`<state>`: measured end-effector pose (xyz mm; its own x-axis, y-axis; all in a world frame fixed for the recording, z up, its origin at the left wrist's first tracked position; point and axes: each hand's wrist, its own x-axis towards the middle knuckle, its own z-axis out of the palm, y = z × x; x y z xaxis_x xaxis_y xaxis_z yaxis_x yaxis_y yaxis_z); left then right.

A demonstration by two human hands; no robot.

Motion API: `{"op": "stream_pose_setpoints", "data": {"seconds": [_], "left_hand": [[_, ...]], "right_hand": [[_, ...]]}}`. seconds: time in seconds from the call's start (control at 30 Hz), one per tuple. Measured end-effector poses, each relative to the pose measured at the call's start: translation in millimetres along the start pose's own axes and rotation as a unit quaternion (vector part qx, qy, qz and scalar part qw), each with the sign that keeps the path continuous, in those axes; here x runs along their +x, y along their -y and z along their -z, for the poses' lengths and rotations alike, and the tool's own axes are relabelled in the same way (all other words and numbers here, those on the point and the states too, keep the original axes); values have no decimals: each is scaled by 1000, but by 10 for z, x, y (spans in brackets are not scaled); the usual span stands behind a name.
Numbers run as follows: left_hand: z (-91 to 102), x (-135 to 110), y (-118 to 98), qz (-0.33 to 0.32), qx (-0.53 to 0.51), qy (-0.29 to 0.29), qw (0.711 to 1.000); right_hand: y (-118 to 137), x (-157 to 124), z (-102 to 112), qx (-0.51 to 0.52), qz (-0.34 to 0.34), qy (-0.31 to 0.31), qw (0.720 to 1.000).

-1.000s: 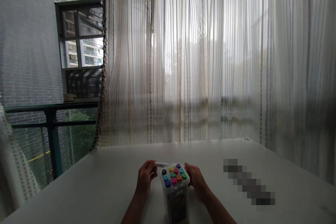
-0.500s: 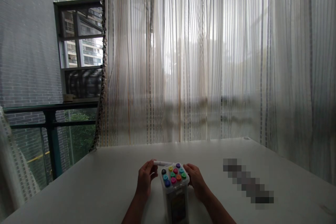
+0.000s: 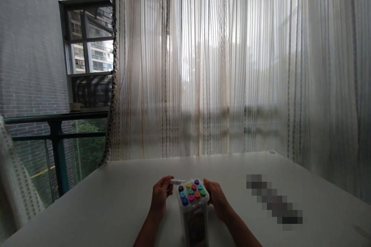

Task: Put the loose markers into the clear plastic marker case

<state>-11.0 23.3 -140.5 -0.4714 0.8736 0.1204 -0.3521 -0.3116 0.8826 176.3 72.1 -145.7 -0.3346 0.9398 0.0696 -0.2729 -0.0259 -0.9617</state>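
A clear plastic marker box (image 3: 193,216) stands upright on the white table (image 3: 116,200), holding several markers with coloured caps (image 3: 192,193). My left hand (image 3: 160,197) is at the box's left side, fingers pinched on a white marker (image 3: 177,181) that lies level just behind the box's top. On the right side, my right hand (image 3: 216,198) curls against the box and grips it.
A pixelated dark patch (image 3: 274,202) lies on the table to the right. Sheer striped curtains (image 3: 232,65) hang behind the table's far edge. At left a window shows a dark railing (image 3: 58,135) and brick buildings outside.
Almost nothing has moved. The white marker in my left hand has shifted slightly; both hands stay at the box.
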Motion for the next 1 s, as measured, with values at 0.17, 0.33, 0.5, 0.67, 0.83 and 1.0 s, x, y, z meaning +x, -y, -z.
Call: {"op": "stream_pose_setpoints", "data": {"seconds": [0.17, 0.33, 0.5, 0.67, 0.83, 1.0], "left_hand": [[0, -8, 2, 0, 0, -3, 1000], [14, -8, 8, 13, 8, -2, 1000], [15, -13, 13, 20, 12, 4, 1000], [3, -30, 3, 22, 9, 3, 1000], [-4, -26, 4, 21, 6, 5, 1000], [-5, -20, 1, 20, 2, 2, 1000]], "right_hand": [[-43, 23, 1, -9, -5, 2, 1000], [-62, 52, 10, -20, -12, -3, 1000], [-58, 61, 13, -29, -13, -20, 999], [-65, 69, 19, -36, -15, -21, 999], [-86, 91, 37, -36, -23, -16, 999], [-100, 89, 43, -45, -12, 1, 999]]}}
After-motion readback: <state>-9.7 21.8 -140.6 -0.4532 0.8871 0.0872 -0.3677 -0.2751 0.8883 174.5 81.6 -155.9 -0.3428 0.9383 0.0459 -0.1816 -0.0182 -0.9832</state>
